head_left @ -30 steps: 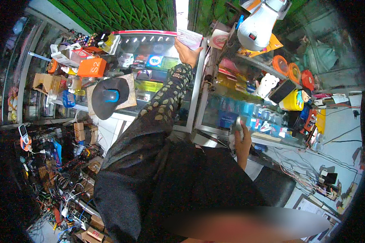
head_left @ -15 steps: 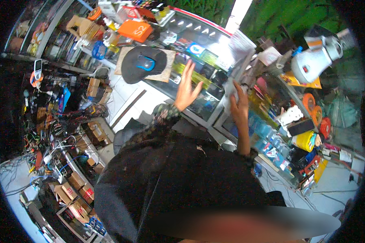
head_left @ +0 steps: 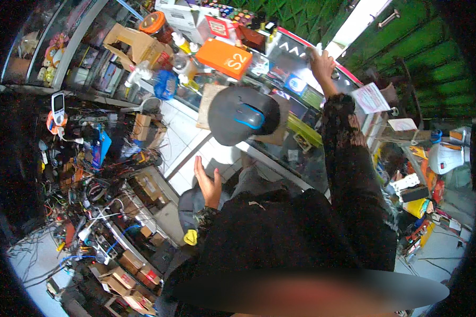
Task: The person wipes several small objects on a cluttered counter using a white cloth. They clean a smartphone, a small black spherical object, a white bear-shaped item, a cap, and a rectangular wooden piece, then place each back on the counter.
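Observation:
My left hand (head_left: 209, 186) hangs over the tiled floor near my knees, its fingers stretched out and nothing in it. My right arm reaches across the glass display counter (head_left: 308, 156) to its far edge. There my right hand (head_left: 323, 67) has its fingers curled together. A small whitish bit shows by the fingertips, too small to name. Between the hands, a black round-ended mouse pad (head_left: 225, 119) rests on a tan board (head_left: 209, 100) at the counter's near side. On the pad sits a black and blue computer mouse (head_left: 248, 116).
An orange box (head_left: 223, 58), a cardboard box (head_left: 135, 45), bottles and a blue container (head_left: 165, 84) crowd the counter's left part. A white card (head_left: 371, 98) stands at right, near a white lamp-like thing (head_left: 445, 158). Tangled cables and small boxes (head_left: 113, 280) fill the left side.
My right hand has moved forward to the counter's far edge. My left hand has drawn back from above the counter toward my lap. The view has shifted right.

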A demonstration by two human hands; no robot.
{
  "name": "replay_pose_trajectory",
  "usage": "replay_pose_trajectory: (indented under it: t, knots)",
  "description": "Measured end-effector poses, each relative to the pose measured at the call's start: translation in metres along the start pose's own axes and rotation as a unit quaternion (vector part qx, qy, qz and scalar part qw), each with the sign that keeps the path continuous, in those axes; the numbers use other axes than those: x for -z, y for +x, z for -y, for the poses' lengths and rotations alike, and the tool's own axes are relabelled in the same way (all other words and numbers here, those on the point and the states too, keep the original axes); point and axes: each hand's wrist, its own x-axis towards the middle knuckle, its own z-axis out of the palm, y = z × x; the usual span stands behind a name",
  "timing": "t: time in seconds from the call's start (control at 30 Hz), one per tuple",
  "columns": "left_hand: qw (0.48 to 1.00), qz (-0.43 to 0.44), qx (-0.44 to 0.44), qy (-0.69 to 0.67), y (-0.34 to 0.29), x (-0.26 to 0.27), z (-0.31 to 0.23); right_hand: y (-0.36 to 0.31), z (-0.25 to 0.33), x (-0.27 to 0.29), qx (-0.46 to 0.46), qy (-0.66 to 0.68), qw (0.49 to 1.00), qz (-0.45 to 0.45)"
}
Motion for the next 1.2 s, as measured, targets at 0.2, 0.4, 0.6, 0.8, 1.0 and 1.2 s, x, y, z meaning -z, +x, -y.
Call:
replay_pose_trajectory:
  t: [0.2, 0.4, 0.6, 0.8, 1.0, 1.2]
  knots:
    - [0.999, -0.049, 0.012, 0.006, 0.048, 0.032, 0.025, 0.023, 0.06, -0.017, -0.043, 0.021, 0.999, 0.003]
    - [0.976, 0.029, -0.209, 0.057, 0.137, 0.027, -0.029, -0.054, 0.098, 0.025, 0.11, 0.061, 0.989, 0.075]
    - [0.948, 0.05, -0.049, -0.311, 0.239, -0.08, -0.085, -0.101, 0.079, 0.071, 0.208, 0.109, 0.961, 0.147]
    - [0.657, 0.099, 0.465, -0.586, 0.331, -0.15, -0.064, -0.153, 0.042, 0.1, 0.136, 0.122, 0.976, 0.117]
    - [0.663, 0.076, 0.438, -0.602, 0.356, -0.182, -0.062, -0.16, 0.042, 0.101, 0.117, 0.11, 0.981, 0.108]
    - [0.675, 0.086, 0.461, -0.569, 0.354, -0.172, -0.089, -0.161, 0.044, 0.102, 0.105, 0.121, 0.982, 0.099]
